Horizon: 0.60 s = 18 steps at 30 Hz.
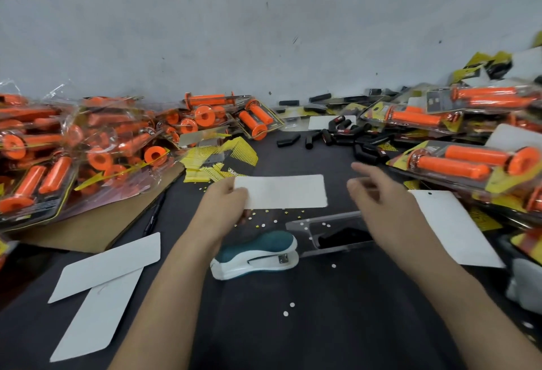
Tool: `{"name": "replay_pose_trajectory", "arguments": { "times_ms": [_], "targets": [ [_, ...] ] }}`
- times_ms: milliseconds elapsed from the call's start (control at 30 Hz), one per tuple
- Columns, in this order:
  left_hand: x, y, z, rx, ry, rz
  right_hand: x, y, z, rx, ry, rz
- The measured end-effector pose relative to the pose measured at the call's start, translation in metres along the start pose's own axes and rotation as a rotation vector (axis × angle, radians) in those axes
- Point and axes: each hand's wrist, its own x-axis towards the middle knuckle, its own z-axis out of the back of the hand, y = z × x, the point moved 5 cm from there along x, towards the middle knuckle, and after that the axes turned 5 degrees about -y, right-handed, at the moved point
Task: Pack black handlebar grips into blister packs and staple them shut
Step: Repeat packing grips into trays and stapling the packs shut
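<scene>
My left hand [227,208] pinches the left end of a white backing card [283,191], held flat above the dark table. My right hand [381,196] hovers just right of the card, fingers loosely spread and blurred, holding nothing. Below it lies a clear blister pack [305,227] with a black handlebar grip [343,236] inside. A teal and white stapler [258,255] sits at the pack's left end, between my forearms. Several loose black grips [331,135] lie further back on the table.
Piles of packed orange grips [88,146] fill the left side, and more orange packs [469,161] fill the right. White cards [96,287] lie at the near left, another card [451,228] at the right. Yellow printed inserts [220,158] lie behind the held card. Paper dots are scattered about.
</scene>
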Motion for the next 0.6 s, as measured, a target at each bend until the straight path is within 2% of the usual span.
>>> {"name": "replay_pose_trajectory", "arguments": {
  "times_ms": [100, 167, 367, 600],
  "targets": [
    [0.007, 0.013, 0.014, 0.168, -0.084, 0.029, -0.013, -0.003, -0.017, -0.436, 0.219, 0.188],
    [0.010, 0.016, 0.016, 0.260, -0.115, 0.005, -0.021, -0.015, -0.029, -0.625, 0.338, 0.153],
    [0.016, 0.014, 0.007, 0.495, -0.165, -0.029, -0.023, -0.031, -0.018, -0.677, 0.156, 0.029],
    [0.023, 0.009, -0.015, 0.596, -0.164, -0.012, -0.022, -0.035, -0.022, -0.698, 0.146, 0.005]
  ]
}}
